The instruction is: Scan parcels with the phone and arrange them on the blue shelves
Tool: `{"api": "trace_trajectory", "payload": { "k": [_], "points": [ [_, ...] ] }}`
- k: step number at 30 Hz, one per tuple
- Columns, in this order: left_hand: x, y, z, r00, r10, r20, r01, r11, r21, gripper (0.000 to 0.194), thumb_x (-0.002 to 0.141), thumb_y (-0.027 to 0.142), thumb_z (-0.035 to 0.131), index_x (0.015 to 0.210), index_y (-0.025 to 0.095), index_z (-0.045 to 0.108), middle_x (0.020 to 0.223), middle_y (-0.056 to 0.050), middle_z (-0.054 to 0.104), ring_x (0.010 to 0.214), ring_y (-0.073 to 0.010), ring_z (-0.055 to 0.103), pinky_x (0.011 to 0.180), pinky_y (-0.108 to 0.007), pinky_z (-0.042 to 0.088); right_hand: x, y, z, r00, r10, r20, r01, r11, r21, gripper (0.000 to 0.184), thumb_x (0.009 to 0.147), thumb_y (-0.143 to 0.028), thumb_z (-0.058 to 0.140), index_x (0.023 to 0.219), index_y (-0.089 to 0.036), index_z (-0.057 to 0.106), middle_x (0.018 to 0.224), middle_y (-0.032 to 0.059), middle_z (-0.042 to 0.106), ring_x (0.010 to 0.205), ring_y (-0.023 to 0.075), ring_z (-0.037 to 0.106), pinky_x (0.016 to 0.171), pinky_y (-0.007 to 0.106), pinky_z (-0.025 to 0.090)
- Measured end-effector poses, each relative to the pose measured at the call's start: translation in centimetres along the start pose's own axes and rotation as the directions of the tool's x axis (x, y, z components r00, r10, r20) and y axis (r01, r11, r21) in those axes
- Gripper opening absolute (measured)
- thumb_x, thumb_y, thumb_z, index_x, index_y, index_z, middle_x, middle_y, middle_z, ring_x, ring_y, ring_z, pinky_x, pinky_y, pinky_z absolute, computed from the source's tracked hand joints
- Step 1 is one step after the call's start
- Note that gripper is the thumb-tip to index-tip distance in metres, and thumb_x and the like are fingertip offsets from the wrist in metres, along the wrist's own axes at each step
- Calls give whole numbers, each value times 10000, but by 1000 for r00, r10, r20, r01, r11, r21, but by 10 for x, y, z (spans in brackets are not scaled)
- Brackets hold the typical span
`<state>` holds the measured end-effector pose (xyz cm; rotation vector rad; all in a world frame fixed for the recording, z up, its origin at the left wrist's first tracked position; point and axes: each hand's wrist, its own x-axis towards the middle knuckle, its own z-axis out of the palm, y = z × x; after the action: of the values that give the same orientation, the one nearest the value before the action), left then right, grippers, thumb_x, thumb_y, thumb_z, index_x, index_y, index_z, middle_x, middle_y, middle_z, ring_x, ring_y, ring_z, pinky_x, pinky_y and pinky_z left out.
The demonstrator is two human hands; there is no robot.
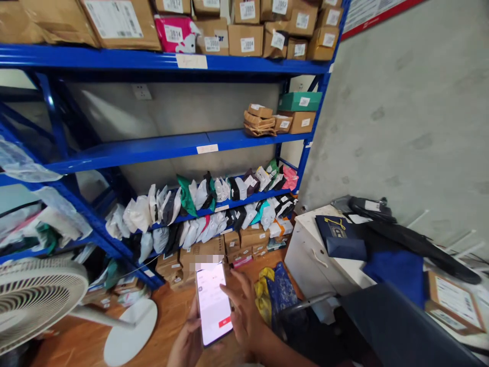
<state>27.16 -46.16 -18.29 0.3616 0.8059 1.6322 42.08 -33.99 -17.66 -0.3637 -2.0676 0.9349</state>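
A smartphone [212,305] with a lit pink-white screen is held upright near the bottom centre. My left hand [187,341] grips it from below and behind, fingers wrapped round its left edge. My right hand [244,311] hovers at the phone's right side with its fingers spread and stretched toward the screen, holding nothing.
Blue metal shelving [153,148] fills the left and centre, stacked with cardboard boxes [244,38] on top and soft parcel bags [198,196] lower down. A white standing fan [38,295] sits at the left. A white cabinet [309,244] with dark bags [340,237] stands at the right.
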Motion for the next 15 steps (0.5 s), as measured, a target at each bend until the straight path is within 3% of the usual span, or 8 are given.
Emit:
{"api": "trace_trajectory", "payload": {
  "k": [3,10,12,15],
  "points": [
    [2,0,-4,997,-43,-62,42,999,-10,843,775,304,575,1497,445,162,1361,-6,559,1176,-349,550,691,-382,558,3,-4,-3,1000,-19,-11,19,1000,2,517,943,-528,273,1393,-325,429,1533,58,225,1381,357,272,1093,587,277],
    [2,2,1,997,-60,-54,62,998,34,844,776,313,587,1496,446,168,1405,13,519,1245,-336,501,810,-413,548,4,-7,-9,1000,-4,-14,4,1000,-7,510,945,-506,289,1402,-319,414,1544,56,223,1404,352,254,1113,596,270],
    [2,0,-1,996,-77,-49,78,996,30,854,770,319,587,1491,464,154,1425,22,496,1253,-347,490,782,-411,554,2,-6,-7,1000,7,-19,-6,999,37,503,941,-489,326,1404,-314,416,1541,62,246,1409,338,267,1130,570,276],
    [3,-4,-5,994,-92,-59,93,996,2,842,763,327,580,1481,482,169,1447,36,468,1243,-355,494,763,-407,556,3,-3,-1,993,115,-14,-109,970,217,541,938,-425,408,1457,-306,317,1523,79,334,1405,291,322,1140,508,311]
  ]
}}
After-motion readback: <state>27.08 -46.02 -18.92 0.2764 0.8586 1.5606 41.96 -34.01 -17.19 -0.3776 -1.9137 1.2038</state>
